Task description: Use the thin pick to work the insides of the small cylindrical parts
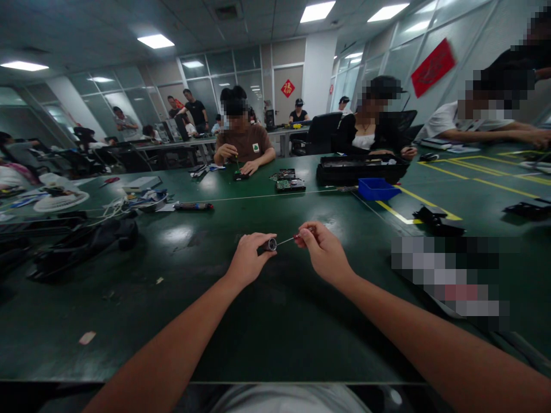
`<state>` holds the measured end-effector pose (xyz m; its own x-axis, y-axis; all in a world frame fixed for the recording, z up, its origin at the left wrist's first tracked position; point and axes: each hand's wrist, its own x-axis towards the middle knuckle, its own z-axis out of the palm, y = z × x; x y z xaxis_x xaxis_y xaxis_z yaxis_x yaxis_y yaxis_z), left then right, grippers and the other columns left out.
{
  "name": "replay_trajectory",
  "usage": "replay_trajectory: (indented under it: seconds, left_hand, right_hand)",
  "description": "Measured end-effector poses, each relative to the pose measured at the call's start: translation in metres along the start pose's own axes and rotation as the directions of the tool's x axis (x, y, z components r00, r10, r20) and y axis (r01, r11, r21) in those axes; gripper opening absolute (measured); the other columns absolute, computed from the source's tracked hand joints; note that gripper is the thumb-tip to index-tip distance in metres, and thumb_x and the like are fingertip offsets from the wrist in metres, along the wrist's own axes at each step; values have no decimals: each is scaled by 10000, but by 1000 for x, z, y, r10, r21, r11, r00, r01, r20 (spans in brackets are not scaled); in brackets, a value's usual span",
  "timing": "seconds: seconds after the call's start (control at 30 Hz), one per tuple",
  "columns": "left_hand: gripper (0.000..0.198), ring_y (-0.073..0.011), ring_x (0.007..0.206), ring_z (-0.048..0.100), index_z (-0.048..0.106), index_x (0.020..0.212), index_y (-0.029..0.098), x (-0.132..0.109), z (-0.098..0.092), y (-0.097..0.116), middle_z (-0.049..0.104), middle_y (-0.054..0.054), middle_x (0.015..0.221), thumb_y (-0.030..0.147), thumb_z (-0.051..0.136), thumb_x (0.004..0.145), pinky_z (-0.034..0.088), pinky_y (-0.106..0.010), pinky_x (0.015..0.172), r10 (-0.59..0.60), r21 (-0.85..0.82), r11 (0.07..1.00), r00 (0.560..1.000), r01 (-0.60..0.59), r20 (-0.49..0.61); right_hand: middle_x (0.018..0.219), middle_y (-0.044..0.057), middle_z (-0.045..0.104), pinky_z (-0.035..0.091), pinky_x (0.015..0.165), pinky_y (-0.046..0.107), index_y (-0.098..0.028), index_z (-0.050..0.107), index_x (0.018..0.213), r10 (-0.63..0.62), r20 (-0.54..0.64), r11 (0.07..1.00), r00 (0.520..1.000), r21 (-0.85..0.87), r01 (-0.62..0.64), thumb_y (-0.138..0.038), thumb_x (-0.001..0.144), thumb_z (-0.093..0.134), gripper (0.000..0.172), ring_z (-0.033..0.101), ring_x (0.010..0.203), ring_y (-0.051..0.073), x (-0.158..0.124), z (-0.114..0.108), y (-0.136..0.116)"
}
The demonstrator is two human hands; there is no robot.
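My left hand is closed around a small dark cylindrical part with a silver end, held just above the green table. My right hand pinches a thin screwdriver with a reddish handle. Its metal tip points left and touches the silver end of the part. Both forearms reach in from the bottom edge and the hands meet at the table's middle.
A blue bin and a long black tray lie ahead on the right, circuit boards beyond. Black parts rest on yellow tape lines. A black bag and a white fan sit left. People work across the table.
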<state>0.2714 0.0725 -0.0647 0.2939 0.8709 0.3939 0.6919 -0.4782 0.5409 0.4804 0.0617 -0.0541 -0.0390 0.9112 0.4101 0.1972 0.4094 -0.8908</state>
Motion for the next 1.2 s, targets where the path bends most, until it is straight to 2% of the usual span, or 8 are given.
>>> replay_trajectory:
  seconds: [0.27, 0.4, 0.57, 0.73, 1.0, 1.2]
  left_hand:
    - [412, -238, 1119, 594, 651, 1232, 262, 1, 1, 2, 676, -52, 1197, 211, 724, 830, 424, -418, 1013, -38, -32, 999, 999, 38, 2]
    - [398, -241, 1120, 593, 653, 1226, 258, 1, 2, 3, 679, -49, 1195, 214, 721, 837, 419, -419, 1003, -38, -22, 999, 999, 38, 27]
    - [408, -238, 1122, 588, 647, 1238, 265, 0, 2, -1, 673, -42, 1196, 234, 722, 838, 409, -421, 1023, -53, -34, 998, 998, 54, 35]
    - [410, -244, 1096, 594, 646, 1241, 265, -1, 2, -2, 677, -47, 1172, 243, 717, 839, 408, -434, 1022, -58, -27, 998, 997, 59, 48]
    - [412, -250, 1092, 596, 644, 1249, 256, 0, 3, -3, 679, -55, 1160, 240, 707, 842, 422, -440, 1014, -95, -33, 995, 994, 97, 54]
    - [380, -240, 1157, 590, 657, 1208, 220, 0, 3, -3, 658, -69, 1228, 208, 706, 832, 429, -418, 1057, -125, -139, 982, 992, 125, 10]
  right_hand:
    - [832, 43, 678, 495, 616, 318, -210, 564, 974, 79, -19, 996, 997, 45, -78, -430, 944, 486, 236, 630, 703, 171, 2, 2, 6]
    - [840, 40, 673, 504, 663, 334, -216, 566, 984, 46, -15, 999, 999, -1, -46, -430, 961, 475, 234, 631, 732, 178, 2, 1, 7]
    - [870, 48, 669, 507, 736, 362, -230, 557, 985, -39, -101, 996, 994, -86, 30, -416, 983, 451, 214, 643, 798, 199, -1, -4, -1]
    - [856, 40, 670, 495, 716, 353, -238, 538, 991, -83, -27, 990, 996, -116, 79, -389, 988, 447, 177, 640, 778, 196, -2, -4, -4]
    - [813, 44, 666, 452, 665, 339, -232, 533, 958, -104, -48, 958, 993, -274, 87, -367, 985, 424, 176, 632, 741, 204, 0, -8, -4]
    - [826, 45, 671, 452, 665, 341, -230, 543, 980, -83, -68, 960, 994, -274, 62, -380, 994, 416, 197, 630, 737, 202, 0, -9, -6]
